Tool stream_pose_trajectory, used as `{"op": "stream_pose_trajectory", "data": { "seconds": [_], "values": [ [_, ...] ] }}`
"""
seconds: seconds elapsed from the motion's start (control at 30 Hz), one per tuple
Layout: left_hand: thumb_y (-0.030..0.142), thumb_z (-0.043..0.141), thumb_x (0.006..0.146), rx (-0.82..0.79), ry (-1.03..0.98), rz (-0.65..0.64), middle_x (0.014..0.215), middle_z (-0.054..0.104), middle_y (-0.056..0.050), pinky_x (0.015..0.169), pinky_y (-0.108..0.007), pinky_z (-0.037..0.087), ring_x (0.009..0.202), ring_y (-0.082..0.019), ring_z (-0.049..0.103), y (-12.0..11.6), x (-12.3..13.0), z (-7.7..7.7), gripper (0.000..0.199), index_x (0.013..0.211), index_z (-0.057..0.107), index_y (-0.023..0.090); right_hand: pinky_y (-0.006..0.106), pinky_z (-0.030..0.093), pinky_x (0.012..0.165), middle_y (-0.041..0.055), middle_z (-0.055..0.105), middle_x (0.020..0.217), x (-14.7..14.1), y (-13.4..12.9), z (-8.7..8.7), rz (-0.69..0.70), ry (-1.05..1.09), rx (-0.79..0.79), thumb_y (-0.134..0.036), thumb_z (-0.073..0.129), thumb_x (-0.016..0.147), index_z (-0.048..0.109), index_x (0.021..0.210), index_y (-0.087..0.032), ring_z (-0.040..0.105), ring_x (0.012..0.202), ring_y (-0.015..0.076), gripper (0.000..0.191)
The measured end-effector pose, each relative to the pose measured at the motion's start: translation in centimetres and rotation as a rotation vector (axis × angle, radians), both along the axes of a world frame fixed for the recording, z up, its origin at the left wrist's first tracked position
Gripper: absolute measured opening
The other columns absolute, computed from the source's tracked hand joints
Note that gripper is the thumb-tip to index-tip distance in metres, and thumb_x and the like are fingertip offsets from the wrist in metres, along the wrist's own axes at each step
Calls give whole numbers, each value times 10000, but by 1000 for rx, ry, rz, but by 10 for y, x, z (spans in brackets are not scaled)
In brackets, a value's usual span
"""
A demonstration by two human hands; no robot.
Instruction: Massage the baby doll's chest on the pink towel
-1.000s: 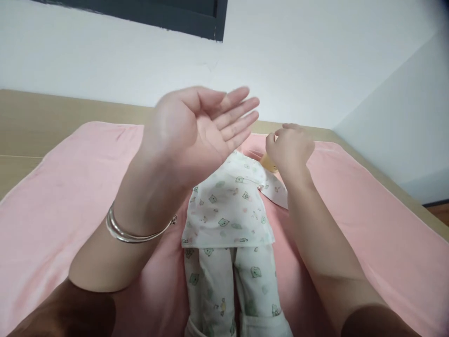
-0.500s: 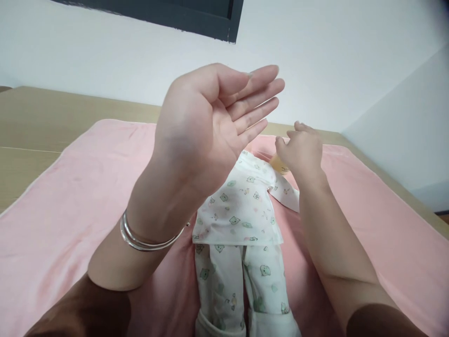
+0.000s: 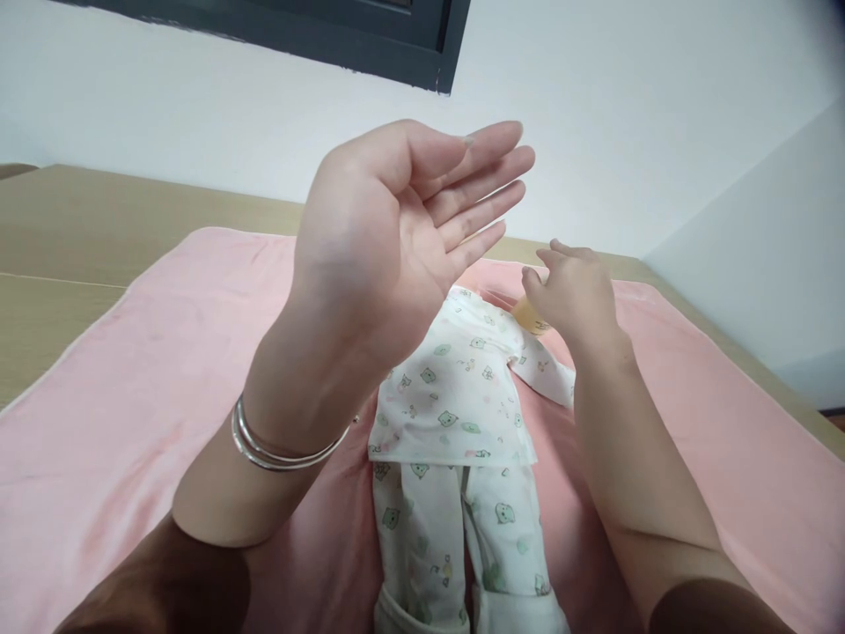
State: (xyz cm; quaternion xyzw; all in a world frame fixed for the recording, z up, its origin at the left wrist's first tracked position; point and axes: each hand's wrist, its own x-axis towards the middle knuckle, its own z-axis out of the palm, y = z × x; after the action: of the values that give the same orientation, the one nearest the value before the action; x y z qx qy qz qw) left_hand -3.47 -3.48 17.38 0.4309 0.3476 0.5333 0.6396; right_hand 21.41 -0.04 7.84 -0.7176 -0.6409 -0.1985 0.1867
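My left hand (image 3: 409,211) is raised close to the camera, palm up with its fingers stretched out and nothing on it. Two silver bangles (image 3: 283,456) circle that wrist. My right hand (image 3: 574,291) is held farther off to the right, thumb and fingers apart. Just beside and partly behind it is a yellowish container with small dark print (image 3: 530,317), mostly hidden. Below my hands lies a white long-sleeved baby top (image 3: 455,387) printed with green animal faces. Matching trousers (image 3: 505,537) with turned-up cuffs extend from under its hem. My left hand and forearm cover the top's left side.
A pink blanket (image 3: 165,370) spreads under the clothes. It lies on a wooden table (image 3: 66,220) that reaches back to a white wall (image 3: 594,114). A dark frame (image 3: 396,57) is set in the wall above.
The view has shifted slightly, so the clothes and blanket sit a little lower and farther right. My left hand stays almost still; the fingers of my right hand have tilted slightly lower.
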Motion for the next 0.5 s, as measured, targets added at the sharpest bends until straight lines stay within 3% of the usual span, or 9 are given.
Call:
{"op": "stream_pose_trajectory", "data": {
  "seconds": [0.1, 0.23, 0.37, 0.5],
  "values": [
    [370, 19, 912, 30, -19, -3, 1418, 488, -14, 791, -540, 429, 1345, -488, 213, 5, -1, -5, 721, 1176, 662, 179, 511, 432, 996, 221, 624, 1299, 7, 1, 1, 1, -21, 15, -315, 456, 881, 654, 1197, -92, 533, 1229, 379, 435],
    [406, 29, 928, -68, -19, -4, 1443, 464, -30, 814, -569, 437, 1354, -504, 229, 18, 0, -25, 704, 1222, 634, 195, 479, 437, 947, 181, 702, 1018, 4, 1, 0, 7, -83, -33, -293, 438, 873, 692, 1029, -126, 584, 1076, 350, 342],
    [391, 111, 977, -126, -77, -47, 1451, 475, -25, 909, -615, 429, 1387, -493, 253, 6, 5, -11, 593, 1241, 614, 219, 528, 406, 931, 171, 699, 873, -4, 3, -7, -21, -160, -47, -313, 419, 877, 684, 935, -140, 544, 1066, 380, 321],
    [249, 223, 990, -124, -230, -175, 1406, 550, -38, 1038, -620, 426, 1401, -428, 354, -8, 14, 2, 452, 1266, 578, 208, 599, 362, 973, 211, 704, 974, -12, 2, -14, -31, -158, -20, -326, 413, 896, 695, 960, -100, 520, 1106, 405, 368]
  ]
}}
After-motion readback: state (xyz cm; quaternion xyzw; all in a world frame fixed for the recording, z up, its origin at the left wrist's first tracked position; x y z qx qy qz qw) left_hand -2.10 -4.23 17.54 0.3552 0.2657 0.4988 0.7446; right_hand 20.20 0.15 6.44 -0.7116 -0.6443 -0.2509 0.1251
